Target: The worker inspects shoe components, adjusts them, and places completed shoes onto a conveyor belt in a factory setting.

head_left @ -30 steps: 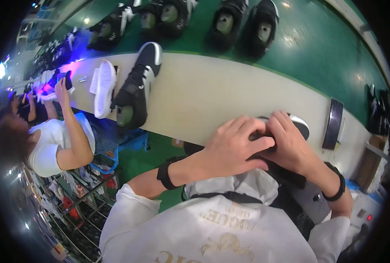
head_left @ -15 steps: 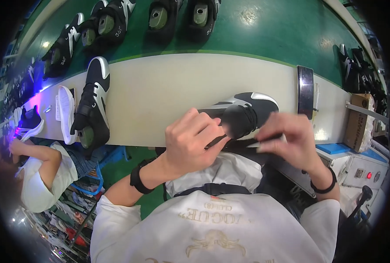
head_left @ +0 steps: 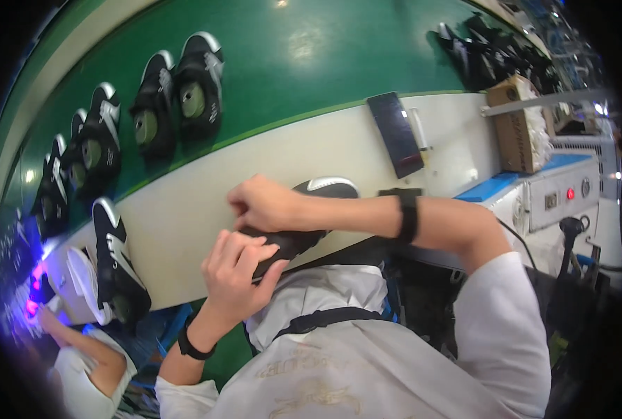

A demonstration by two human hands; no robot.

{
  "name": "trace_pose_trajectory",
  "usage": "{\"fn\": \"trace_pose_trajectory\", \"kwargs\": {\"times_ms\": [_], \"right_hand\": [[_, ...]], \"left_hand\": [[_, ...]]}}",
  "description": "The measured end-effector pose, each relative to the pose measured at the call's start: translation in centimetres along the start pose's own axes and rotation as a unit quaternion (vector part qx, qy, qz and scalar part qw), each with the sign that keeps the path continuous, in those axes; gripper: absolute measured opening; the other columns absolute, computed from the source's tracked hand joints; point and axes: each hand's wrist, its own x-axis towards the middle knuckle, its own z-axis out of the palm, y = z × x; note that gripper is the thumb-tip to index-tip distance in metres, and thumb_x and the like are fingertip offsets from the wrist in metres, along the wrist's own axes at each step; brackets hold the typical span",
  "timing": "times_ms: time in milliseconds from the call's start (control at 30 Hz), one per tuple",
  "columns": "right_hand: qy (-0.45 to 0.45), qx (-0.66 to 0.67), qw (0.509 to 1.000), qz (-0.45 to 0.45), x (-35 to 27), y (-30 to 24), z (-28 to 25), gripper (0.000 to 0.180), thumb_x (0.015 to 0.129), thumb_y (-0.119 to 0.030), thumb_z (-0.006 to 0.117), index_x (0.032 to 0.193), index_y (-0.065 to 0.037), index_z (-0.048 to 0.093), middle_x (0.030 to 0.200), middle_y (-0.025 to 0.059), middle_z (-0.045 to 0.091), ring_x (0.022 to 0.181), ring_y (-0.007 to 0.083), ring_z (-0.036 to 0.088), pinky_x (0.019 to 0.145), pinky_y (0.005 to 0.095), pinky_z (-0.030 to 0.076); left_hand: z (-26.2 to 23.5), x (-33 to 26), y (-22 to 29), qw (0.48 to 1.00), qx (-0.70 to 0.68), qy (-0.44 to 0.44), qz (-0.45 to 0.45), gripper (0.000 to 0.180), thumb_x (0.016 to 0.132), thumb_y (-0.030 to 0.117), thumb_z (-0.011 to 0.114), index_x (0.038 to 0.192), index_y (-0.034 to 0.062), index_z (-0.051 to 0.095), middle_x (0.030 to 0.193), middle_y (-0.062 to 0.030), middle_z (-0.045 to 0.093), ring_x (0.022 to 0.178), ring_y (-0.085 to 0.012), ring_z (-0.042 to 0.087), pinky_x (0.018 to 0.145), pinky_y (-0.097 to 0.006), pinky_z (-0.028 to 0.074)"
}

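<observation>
A black shoe with a silver toe (head_left: 333, 186) lies on the white bench edge in front of me, its toe to the right. My left hand (head_left: 240, 271) is closed on its heel end, fingers bent over the black upper. Across the top of the shoe reaches my right hand (head_left: 269, 204), its fingers curled in at the far left side of the shoe. Whatever those fingers hold, if anything, is hidden. My right forearm covers the middle of the shoe, laces included.
To the left stand another black shoe (head_left: 117, 269) and a white sole (head_left: 82, 274). Several shoes line the green belt (head_left: 283, 77). A dark phone (head_left: 395, 134) and a white pen (head_left: 420, 133) lie at the right, near a cardboard box (head_left: 514, 129). A co-worker's arm (head_left: 91, 349) is at lower left.
My right hand has swung from the right of the shoe leftward across it. My left hand has moved down onto the heel end. The view has turned, shifting the bench items left.
</observation>
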Motion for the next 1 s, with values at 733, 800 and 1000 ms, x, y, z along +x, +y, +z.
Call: {"fn": "trace_pose_trajectory", "kwargs": {"times_ms": [733,800,1000], "right_hand": [[0.451,-0.572,0.546,0.414,-20.1,29.2,-45.2,0.068,0.079,-0.039,0.077,0.127,-0.002,0.047,0.121,0.0205,0.054,0.116,0.0393,0.053,0.093,0.0519,0.045],[0.439,-0.491,0.602,0.452,-21.5,30.0,-48.3,0.070,0.080,-0.039,0.076,0.133,-0.003,0.047,0.129,0.0241,0.053,0.120,0.0447,0.052,0.094,0.0554,0.045],[0.471,-0.414,0.728,0.277,-19.9,28.6,-46.7,0.068,0.071,-0.044,0.083,0.113,0.004,0.060,0.100,0.0246,0.068,0.100,0.0375,0.065,0.087,0.0391,0.051]], "left_hand": [[-6.0,-10.5,-3.1,0.842,0.206,0.309,-0.391,0.023,0.093,0.013,0.065,0.107,-0.0037,0.060,0.101,-0.0107,0.058,0.096,-0.0241,0.056,0.091,-0.036,0.043],[-5.9,-10.0,-2.9,0.842,0.236,0.300,-0.381,0.023,0.093,0.012,0.065,0.108,-0.0037,0.060,0.101,-0.0110,0.057,0.095,-0.0245,0.056,0.090,-0.036,0.043],[-5.9,-9.7,-2.6,0.844,0.281,0.278,-0.361,0.023,0.093,0.010,0.064,0.110,-0.0048,0.060,0.100,-0.0133,0.056,0.095,-0.0277,0.056,0.089,-0.038,0.044]]}}
